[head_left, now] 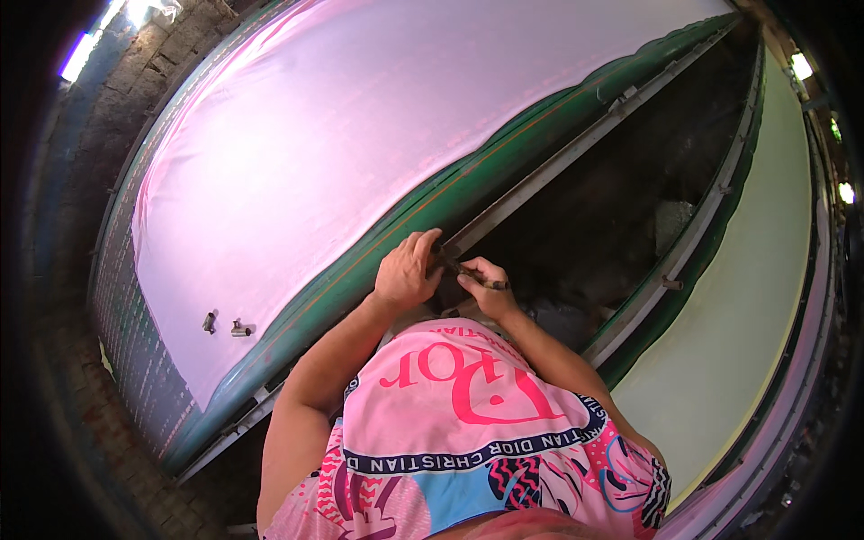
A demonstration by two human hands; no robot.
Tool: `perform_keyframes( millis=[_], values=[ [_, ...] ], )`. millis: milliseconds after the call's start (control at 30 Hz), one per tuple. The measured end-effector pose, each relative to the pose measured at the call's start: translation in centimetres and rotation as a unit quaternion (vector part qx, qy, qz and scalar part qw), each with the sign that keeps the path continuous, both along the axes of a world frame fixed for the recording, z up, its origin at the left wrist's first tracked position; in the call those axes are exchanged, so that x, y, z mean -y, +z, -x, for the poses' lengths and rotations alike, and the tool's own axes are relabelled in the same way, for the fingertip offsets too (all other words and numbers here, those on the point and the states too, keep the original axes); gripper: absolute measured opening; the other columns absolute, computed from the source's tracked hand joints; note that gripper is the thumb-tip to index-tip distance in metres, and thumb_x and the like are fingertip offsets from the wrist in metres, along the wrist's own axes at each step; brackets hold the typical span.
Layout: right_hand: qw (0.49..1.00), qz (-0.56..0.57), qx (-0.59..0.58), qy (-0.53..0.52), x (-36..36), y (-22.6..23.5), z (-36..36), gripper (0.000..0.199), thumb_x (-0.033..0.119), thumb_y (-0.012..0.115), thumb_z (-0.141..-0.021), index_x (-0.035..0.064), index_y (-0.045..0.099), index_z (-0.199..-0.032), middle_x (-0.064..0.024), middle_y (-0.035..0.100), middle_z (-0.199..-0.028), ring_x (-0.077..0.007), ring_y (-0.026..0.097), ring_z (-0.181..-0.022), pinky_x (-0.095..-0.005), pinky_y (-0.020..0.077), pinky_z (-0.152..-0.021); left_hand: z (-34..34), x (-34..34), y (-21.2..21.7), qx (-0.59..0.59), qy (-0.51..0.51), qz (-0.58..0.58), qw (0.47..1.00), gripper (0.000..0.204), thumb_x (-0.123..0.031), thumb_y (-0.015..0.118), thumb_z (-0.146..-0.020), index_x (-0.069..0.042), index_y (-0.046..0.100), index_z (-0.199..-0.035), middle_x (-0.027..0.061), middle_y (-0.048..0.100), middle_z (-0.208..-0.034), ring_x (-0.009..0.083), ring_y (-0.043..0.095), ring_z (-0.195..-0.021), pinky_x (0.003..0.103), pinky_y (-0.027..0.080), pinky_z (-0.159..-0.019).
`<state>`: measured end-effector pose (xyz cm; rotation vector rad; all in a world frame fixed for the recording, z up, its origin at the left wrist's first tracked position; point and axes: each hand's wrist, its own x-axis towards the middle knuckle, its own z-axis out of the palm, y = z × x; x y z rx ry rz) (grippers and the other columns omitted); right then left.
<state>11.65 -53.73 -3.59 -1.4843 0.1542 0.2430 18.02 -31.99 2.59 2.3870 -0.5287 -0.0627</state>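
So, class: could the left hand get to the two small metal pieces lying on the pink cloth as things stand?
Probably yes. The left hand rests at the table edge, and only bare pink cloth lies between it and the metal pieces; it looks like a stretch, though.

both hands close together, fingers curled

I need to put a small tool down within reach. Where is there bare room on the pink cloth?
The pink cloth is bare above and right of the two metal pieces. It is crowded at the green edge, where both hands grip a dark rod.
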Motion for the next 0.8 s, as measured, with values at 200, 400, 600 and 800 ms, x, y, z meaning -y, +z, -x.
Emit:
perform_keyframes(
  millis=[200,400,600,800],
  values=[
    [0.979,0.118,0.148,-0.077,0.7,4.3,1.8,0.040,0.007,0.068,-0.111,-0.0006,0.068,-0.150,0.0003,0.065,-0.089,-0.0080,0.060,-0.077,-0.0258,0.0523,-0.072,2.2,-4.2,0.0,-0.066,0.037,-0.103,0.992,0.022,-0.027,0.085,-0.086,-0.012,0.078,-0.100,0.0117,0.071,-0.103,0.0354,0.076,-0.098,0.050,0.063,-0.083],
    [0.962,0.100,0.139,0.214,0.3,8.1,-0.8,0.023,0.002,0.066,-0.104,0.0011,0.084,-0.117,-0.0098,0.076,-0.097,-0.0172,0.071,-0.083,-0.0328,0.0584,-0.078,3.0,-4.9,-0.6,-0.056,0.046,-0.090,0.993,0.024,-0.030,0.087,-0.083,-0.012,0.079,-0.098,0.0111,0.070,-0.101,0.0346,0.075,-0.097,0.050,0.063,-0.083],
    [0.957,0.091,0.096,0.258,-0.9,9.0,-2.0,0.021,0.001,0.065,-0.105,0.0020,0.084,-0.113,-0.0053,0.076,-0.093,-0.0129,0.070,-0.083,-0.0296,0.0567,-0.077,2.7,-5.2,-0.7,-0.069,0.039,-0.085,0.993,0.027,-0.030,0.087,-0.082,-0.012,0.081,-0.100,0.0114,0.071,-0.103,0.0344,0.076,-0.098,0.049,0.063,-0.085],
    [0.981,0.104,0.069,0.151,-1.9,8.2,-1.7,0.020,-0.002,0.067,-0.101,0.0019,0.084,-0.111,-0.0095,0.077,-0.094,-0.0147,0.071,-0.083,-0.0323,0.0564,-0.076,3.0,-5.1,-0.5,-0.032,0.043,-0.059,0.997,0.025,-0.027,0.087,-0.080,-0.011,0.082,-0.099,0.0115,0.070,-0.098,0.0360,0.075,-0.092,0.049,0.063,-0.080]
  ],
)
